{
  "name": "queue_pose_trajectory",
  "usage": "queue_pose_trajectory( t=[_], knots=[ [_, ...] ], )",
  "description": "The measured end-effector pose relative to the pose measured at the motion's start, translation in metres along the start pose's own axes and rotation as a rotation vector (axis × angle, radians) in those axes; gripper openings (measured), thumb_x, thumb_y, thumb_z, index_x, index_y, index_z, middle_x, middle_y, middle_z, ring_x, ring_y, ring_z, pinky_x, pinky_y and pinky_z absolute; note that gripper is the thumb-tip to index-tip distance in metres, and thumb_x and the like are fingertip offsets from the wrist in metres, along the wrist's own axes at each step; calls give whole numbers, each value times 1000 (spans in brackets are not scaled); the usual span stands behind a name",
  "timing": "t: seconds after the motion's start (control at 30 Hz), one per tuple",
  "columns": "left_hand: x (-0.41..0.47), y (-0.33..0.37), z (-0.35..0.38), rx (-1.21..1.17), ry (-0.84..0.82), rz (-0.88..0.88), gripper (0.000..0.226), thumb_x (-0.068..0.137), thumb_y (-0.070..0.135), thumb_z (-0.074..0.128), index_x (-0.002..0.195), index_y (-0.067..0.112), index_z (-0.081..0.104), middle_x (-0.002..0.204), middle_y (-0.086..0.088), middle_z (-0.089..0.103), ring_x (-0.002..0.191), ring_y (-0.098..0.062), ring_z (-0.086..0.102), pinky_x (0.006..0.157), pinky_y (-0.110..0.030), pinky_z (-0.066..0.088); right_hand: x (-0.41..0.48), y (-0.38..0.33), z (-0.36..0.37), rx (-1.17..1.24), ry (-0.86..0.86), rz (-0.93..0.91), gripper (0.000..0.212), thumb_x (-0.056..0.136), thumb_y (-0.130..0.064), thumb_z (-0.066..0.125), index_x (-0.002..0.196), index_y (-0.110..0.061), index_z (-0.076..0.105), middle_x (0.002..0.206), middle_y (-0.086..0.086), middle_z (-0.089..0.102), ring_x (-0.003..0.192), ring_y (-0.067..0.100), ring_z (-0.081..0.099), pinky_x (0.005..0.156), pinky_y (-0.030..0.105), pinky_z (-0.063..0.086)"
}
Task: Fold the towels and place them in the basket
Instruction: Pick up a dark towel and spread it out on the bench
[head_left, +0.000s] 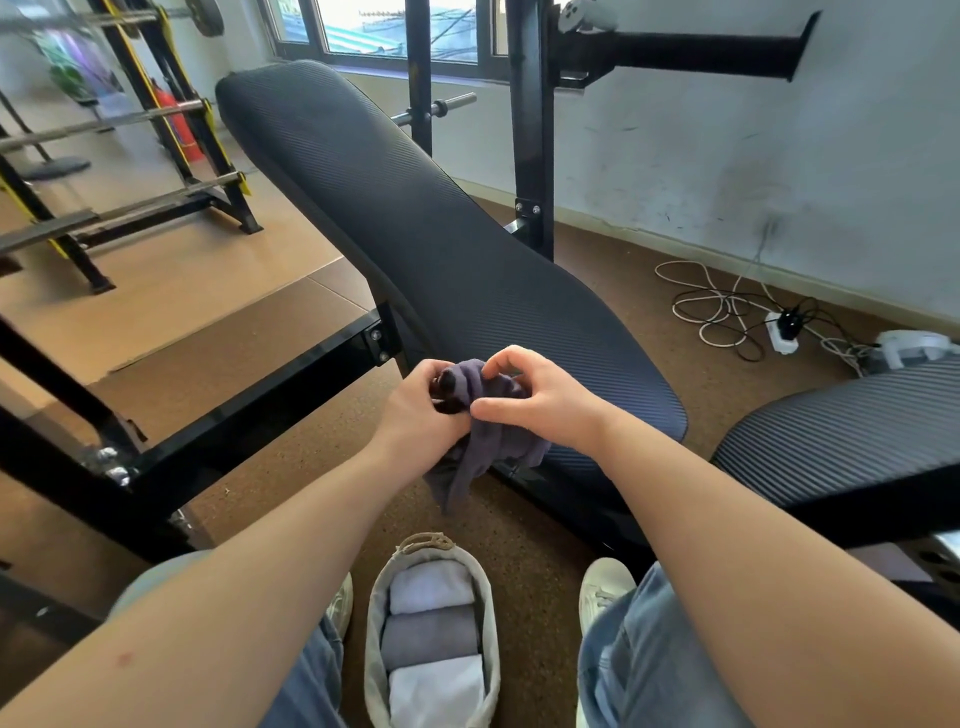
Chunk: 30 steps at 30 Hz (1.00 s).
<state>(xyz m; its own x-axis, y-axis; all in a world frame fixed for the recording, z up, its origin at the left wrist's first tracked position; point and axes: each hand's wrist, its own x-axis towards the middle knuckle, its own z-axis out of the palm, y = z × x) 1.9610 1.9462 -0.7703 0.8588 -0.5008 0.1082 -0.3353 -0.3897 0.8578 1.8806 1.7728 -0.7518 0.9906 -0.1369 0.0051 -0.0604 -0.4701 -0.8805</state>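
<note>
Left hand (423, 400) and right hand (540, 397), fingers curled, both grip a bunched purple towel (485, 447) above the basket (371, 623) holding three folded towels (431, 636).

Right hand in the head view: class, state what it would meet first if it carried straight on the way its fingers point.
The right hand would press into the purple towel it pinches; just beyond, probably at similar depth, the left hand.
</note>
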Motion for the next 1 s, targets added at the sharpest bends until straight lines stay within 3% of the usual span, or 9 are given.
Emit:
queue_pose_trajectory(
  t=[0.1, 0.2, 0.37, 0.5, 0.57, 0.73, 0.8, 0.93, 1.0],
  knots=[
    [0, 2, 2, -61, 8, -31, 37, 82, 18, 82, 114, 24, 64, 98, 13, 67, 95, -6, 66, 82, -29, 58, -3, -1, 2, -18, 11, 48, 52, 76, -43, 86, 117, -35, 56, 112, -9, 63, 102, 10, 63, 86, 28, 57],
    [0, 2, 4, -151, 19, -43, 41, 82, 16, 82, 117, 26, 65, 100, 7, 70, 94, -9, 69, 87, -36, 61, -2, -1, 0, -95, 103, 91, 35, 79, -32, 79, 108, -35, 59, 103, -7, 65, 93, 13, 62, 75, 26, 52],
    [-2, 6, 8, -210, -9, -1, 59, 83, 11, 81, 131, 32, 54, 108, 8, 67, 99, -7, 67, 84, -23, 58, 1, 4, -6, -170, 214, 188, 7, 87, -29, 63, 94, -31, 61, 95, -8, 65, 86, 9, 59, 65, 24, 42],
    [6, 6, 13, -265, 48, -89, 43, 87, 13, 75, 118, 31, 52, 109, 4, 66, 102, -14, 66, 89, -40, 60, 3, 8, -13, 267, 326, 288, 8, 92, -16, 53, 96, -19, 59, 83, -1, 64, 76, 19, 58, 64, 31, 45],
    [9, 9, 18, -237, 9, -98, 40, 89, 20, 74, 122, 29, 53, 112, 5, 67, 106, -12, 66, 94, -39, 57, 1, 3, -15, 550, 333, 295, 17, 95, -4, 46, 102, -14, 58, 88, 6, 63, 78, 22, 59, 63, 34, 47],
    [13, 20, 28, -109, -143, -49, 80, 58, 59, 87, 130, 40, 57, 120, 14, 69, 113, -8, 66, 98, -34, 55, -5, -2, -21, 764, 315, 266, 32, 97, 1, 37, 118, -5, 60, 106, 15, 69, 96, 26, 66, 84, 44, 56],
    [17, 19, 26, -119, -116, -90, 73, 58, 55, 89, 124, 37, 64, 112, 12, 73, 105, -9, 70, 94, -38, 59, -7, 2, -27, 703, 369, 284, 34, 97, -2, 40, 117, -9, 66, 104, 10, 72, 95, 24, 68, 84, 43, 56],
    [16, 18, 22, -131, -95, -113, 34, 76, 36, 85, 109, 35, 74, 98, 13, 76, 96, -9, 72, 91, -40, 61, -12, 13, -39, 601, 457, 324, 29, 100, -9, 45, 107, -20, 72, 102, 1, 74, 94, 19, 69, 64, 37, 60],
    [14, 17, 19, -149, -4, -128, 27, 82, 31, 80, 109, 34, 74, 99, 12, 75, 97, -9, 70, 89, -38, 61, -12, 20, -44, 587, 539, 376, 28, 101, -11, 46, 103, -22, 71, 106, 3, 73, 98, 21, 68, 68, 42, 62]
  ],
)
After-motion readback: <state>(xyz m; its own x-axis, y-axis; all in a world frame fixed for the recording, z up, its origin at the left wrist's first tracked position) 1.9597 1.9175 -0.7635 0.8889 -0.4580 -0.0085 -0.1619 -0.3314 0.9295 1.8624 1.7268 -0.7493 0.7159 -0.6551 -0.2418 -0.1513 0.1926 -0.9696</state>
